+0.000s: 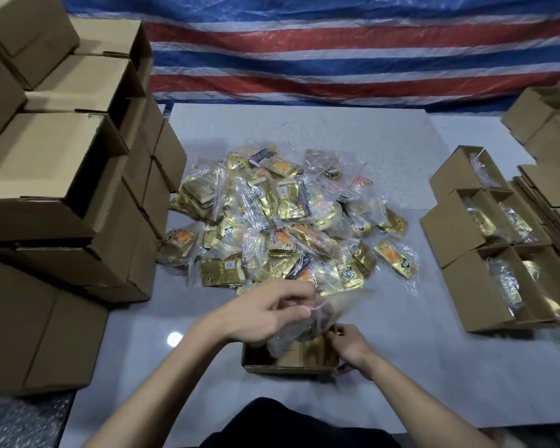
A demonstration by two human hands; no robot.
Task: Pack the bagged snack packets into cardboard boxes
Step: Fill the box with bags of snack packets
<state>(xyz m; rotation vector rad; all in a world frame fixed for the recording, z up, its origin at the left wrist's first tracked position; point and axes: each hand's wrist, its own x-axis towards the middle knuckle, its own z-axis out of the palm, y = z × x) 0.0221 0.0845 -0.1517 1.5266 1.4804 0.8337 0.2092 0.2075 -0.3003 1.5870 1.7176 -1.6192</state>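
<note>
Head view. Left hand point(272, 313) pinches the top of a clear bag point(317, 321), fingers curled on it. The bag is blurred, its lower end inside an open box point(288, 369) at the middle of the table's point(434, 367) near edge. Right hand point(349, 345) is at the box's right rim, fingers curled; whether they grip rim or bag, cannot tell. Pile point(288, 221) of bagged gold packets mid-table, just beyond the hands. Three filled boxes point(450, 231), tops open, toward the right edge, with flat cardboard point(550, 202) beside them. Closed boxes point(62, 189) stacked along the left edge. Striped tarp point(337, 43) behind the far edge.
</note>
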